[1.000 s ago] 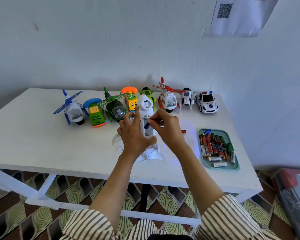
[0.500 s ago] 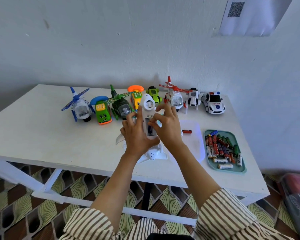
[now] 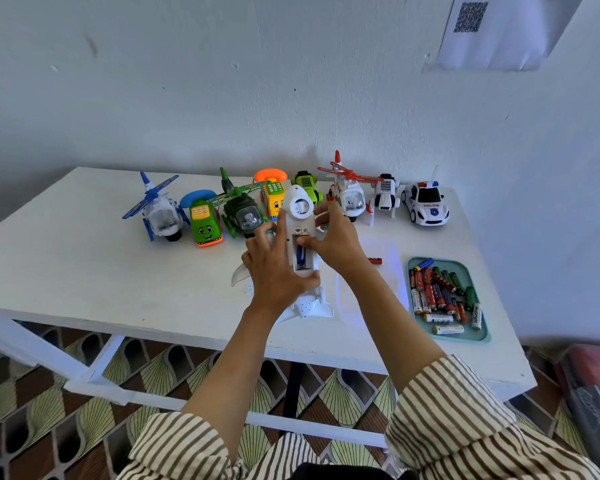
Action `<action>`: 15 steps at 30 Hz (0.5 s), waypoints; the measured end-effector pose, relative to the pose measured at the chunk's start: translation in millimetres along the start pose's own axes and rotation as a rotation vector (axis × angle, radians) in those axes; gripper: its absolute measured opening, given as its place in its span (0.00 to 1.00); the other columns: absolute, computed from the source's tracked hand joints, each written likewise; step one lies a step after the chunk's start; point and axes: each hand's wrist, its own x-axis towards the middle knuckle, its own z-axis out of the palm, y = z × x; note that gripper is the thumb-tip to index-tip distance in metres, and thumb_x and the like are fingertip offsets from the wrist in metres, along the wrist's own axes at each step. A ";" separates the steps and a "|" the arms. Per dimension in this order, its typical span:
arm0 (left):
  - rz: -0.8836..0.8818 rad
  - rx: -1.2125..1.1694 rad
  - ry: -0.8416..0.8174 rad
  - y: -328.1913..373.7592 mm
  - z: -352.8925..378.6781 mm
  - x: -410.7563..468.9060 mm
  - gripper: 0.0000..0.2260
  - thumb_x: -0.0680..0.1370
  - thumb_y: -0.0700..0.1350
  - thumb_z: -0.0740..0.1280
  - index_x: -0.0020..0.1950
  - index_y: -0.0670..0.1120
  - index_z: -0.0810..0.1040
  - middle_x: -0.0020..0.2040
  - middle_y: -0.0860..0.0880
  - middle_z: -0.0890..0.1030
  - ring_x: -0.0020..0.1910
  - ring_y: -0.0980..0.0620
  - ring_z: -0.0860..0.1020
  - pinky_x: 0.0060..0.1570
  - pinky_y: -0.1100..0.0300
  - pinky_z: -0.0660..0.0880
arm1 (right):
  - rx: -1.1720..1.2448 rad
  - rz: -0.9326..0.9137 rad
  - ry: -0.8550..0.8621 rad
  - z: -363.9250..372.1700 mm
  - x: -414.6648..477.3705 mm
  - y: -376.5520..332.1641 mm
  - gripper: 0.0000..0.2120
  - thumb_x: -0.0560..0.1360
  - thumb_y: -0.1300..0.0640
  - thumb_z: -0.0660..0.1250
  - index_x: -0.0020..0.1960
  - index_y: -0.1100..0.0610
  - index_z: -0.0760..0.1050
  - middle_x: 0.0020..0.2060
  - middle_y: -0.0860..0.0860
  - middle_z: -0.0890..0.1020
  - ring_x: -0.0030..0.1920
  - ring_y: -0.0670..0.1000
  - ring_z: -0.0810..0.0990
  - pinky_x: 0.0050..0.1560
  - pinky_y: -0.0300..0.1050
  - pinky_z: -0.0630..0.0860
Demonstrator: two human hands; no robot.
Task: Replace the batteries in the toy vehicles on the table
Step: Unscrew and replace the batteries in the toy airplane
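- While held belly-up over the table [image 3: 84, 254], the white toy plane [image 3: 300, 206] points nose away from the person, long axis front to back, compartment open upward.
- Left hand [image 3: 274, 268] grips the fuselage from the left, fingers curled round it.
- Blue battery [image 3: 301, 256] lies lengthwise in the compartment, in line with the fuselage.
- Right hand [image 3: 336, 244] is nearer the slot: thumb presses at the battery's far end, other fingers spread, clasping nothing.
- Red battery [image 3: 374, 260] lies loose just right of that hand.
- Teal tray [image 3: 483, 317], far right, holds mixed loose batteries [image 3: 437, 296].
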 end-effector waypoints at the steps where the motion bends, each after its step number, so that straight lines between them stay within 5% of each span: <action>1: -0.004 -0.001 0.000 -0.5 -0.1 0.0 0.50 0.57 0.62 0.67 0.77 0.47 0.59 0.62 0.44 0.65 0.57 0.45 0.63 0.51 0.54 0.60 | -0.014 -0.009 0.002 1.5 -0.4 0.7 0.27 0.65 0.55 0.77 0.58 0.59 0.68 0.47 0.50 0.75 0.53 0.54 0.75 0.53 0.57 0.74; 7: -0.019 -0.004 -0.022 -2.1 -3.8 -0.9 0.51 0.57 0.60 0.70 0.77 0.48 0.58 0.64 0.43 0.65 0.59 0.44 0.63 0.54 0.52 0.62 | -0.037 -0.044 0.025 10.4 -3.3 2.5 0.25 0.66 0.52 0.76 0.56 0.55 0.66 0.48 0.48 0.75 0.54 0.54 0.73 0.52 0.59 0.75; 12: 0.020 0.009 -0.013 4.1 -4.8 -3.6 0.51 0.56 0.59 0.69 0.77 0.47 0.58 0.62 0.48 0.61 0.56 0.48 0.62 0.51 0.55 0.59 | 0.074 0.108 -0.071 4.7 2.2 8.1 0.24 0.64 0.51 0.77 0.51 0.49 0.64 0.49 0.48 0.74 0.57 0.55 0.72 0.57 0.61 0.72; 15: 0.052 0.019 -0.009 8.1 -2.7 -4.6 0.51 0.56 0.59 0.69 0.77 0.47 0.58 0.62 0.45 0.65 0.55 0.47 0.63 0.50 0.55 0.59 | -0.078 0.167 -0.020 5.9 1.8 8.3 0.22 0.67 0.52 0.74 0.53 0.53 0.65 0.53 0.51 0.74 0.59 0.56 0.71 0.58 0.58 0.71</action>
